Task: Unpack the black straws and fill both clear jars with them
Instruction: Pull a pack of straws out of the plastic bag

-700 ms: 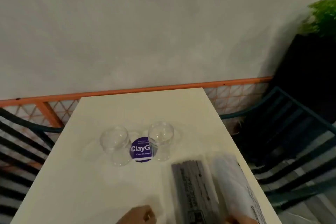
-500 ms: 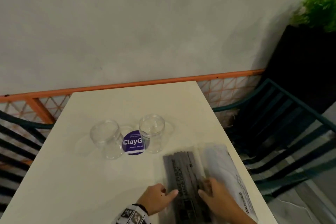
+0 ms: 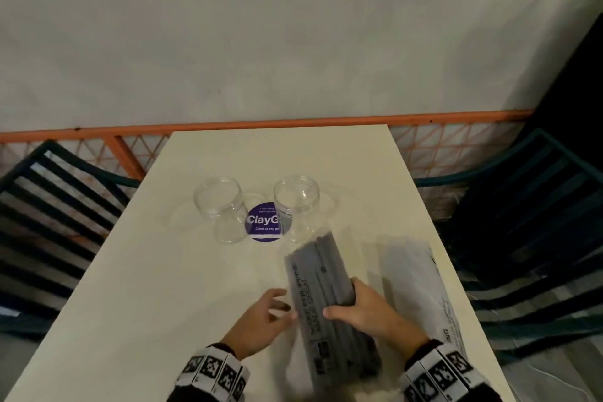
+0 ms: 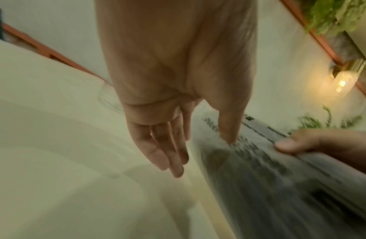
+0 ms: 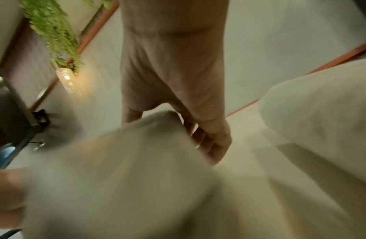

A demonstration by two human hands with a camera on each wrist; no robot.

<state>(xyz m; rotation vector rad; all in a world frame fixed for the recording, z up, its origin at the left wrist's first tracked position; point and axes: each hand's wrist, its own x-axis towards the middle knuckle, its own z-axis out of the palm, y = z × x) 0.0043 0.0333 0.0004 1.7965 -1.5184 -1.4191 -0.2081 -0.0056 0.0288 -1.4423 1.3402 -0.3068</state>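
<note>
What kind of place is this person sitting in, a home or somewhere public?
Probably a café or shared workspace rather than a home. A plain white table carries a round purple sticker reading "Clean as you go", dark slatted metal chairs flank it, and a green potted plant hangs by a wall lamp.

Bare hands — dark sleeves (image 3: 208, 393), white wristbands (image 3: 213, 372) printed with black square markers.
</note>
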